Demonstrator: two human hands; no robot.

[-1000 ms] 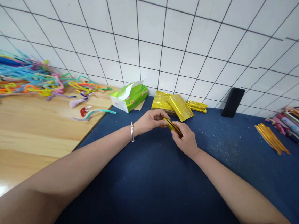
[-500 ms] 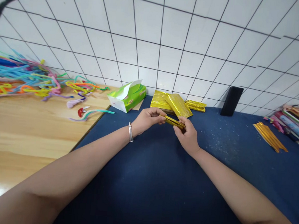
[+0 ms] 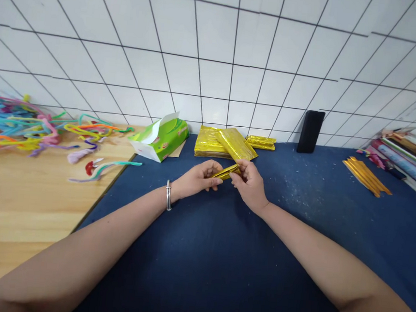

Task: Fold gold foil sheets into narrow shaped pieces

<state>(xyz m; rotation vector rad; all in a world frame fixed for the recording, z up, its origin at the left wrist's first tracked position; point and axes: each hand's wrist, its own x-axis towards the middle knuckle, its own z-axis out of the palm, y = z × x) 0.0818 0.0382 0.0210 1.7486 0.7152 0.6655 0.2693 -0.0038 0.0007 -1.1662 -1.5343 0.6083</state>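
A narrow folded strip of gold foil paper (image 3: 225, 172) is held between both hands above the dark blue cloth (image 3: 199, 252). My left hand (image 3: 198, 178) pinches its left end, a silver bangle on the wrist. At the right end, my right hand (image 3: 251, 185) grips it between thumb and fingers. Just behind the hands lies a stack of gold foil paper (image 3: 209, 144), with a gold sheet or packet (image 3: 238, 145) slanting across it. Folded gold strips (image 3: 262, 142) rest to the right of the stack.
A green tissue pack (image 3: 166, 135) sits back left. Colourful pipe cleaners (image 3: 43, 129) cover part of the wooden table (image 3: 29, 198). A black phone (image 3: 310, 132) leans on the tiled wall (image 3: 215, 30). On the right are folded golden strips (image 3: 366, 175) and stacked books (image 3: 409, 161).
The camera view has shifted slightly. The foil strip between my hands has turned, its left end now lower than its right. Both hands still hold it.
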